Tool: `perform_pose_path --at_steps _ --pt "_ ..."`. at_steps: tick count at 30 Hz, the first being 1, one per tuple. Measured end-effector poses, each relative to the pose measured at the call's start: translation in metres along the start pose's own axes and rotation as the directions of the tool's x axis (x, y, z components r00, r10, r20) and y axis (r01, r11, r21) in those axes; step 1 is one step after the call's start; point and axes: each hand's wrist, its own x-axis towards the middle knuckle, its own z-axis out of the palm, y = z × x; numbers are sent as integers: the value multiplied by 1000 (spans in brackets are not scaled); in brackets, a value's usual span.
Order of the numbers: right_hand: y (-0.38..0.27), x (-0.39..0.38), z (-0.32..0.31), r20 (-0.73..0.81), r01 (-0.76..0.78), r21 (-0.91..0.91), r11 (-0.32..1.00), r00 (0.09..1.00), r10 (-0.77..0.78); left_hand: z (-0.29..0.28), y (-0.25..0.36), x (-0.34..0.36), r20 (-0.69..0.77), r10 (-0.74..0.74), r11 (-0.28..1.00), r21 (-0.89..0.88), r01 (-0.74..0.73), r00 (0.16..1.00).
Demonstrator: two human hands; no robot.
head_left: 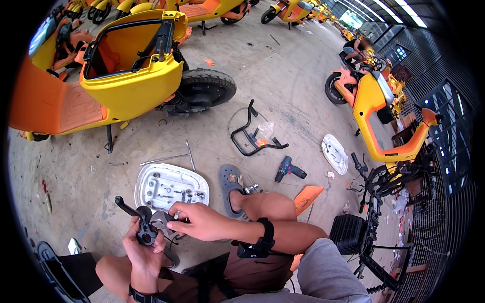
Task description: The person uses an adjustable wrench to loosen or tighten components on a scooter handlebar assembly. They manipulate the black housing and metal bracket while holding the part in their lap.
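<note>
1. Left hand [144,247] is gripping a black brake-lever assy [141,222] w/ fingers closed round its clamp body, near-left in the scene, just above the person's knee; the lever arm is sticking out to the upper left.
2. Right hand [194,221] is pinching closed on a small grey metal part [162,220] touching the assy's right side; can't tell exactly what the fingertips are holding, too small.
3. White plastic cover [171,186] is lying inner face up on the floor just beyond both hands, w/ small screws sitting loose in it.
4. Grey sandal [230,189] on the person's foot is resting right of the cover; cordless drill [289,169] lying further right; black metal rack [251,136] beyond, yellow scooter [126,70] far left.
5. Risk, my read: the small part is being held by fingertips only, so a slip would be dropping it onto the dusty concrete floor [283,70], where it'd be hard to spot.
6. Also: the foot is sitting close to the cover, so a shift could be knocking it and scattering the screws.
</note>
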Motion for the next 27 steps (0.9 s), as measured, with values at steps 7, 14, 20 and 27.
perform_pose_path --at_steps 7,14,20,27 --pt "2 0 1 -10 19 -5 1000 1000 -19 0 0 1 -9 -8 1000 -7 8 1000" --pt "0 -1 1 -6 13 -11 1000 1000 -13 -1 1 2 -14 -10 1000 -16 10 1000" --pt "0 -2 -1 -8 31 -19 999 999 -31 0 -1 1 -12 -12 1000 -12 12 1000" --pt "-2 -4 -6 -10 19 -32 999 1000 -19 3 -2 2 21 -29 999 -36 30 999"
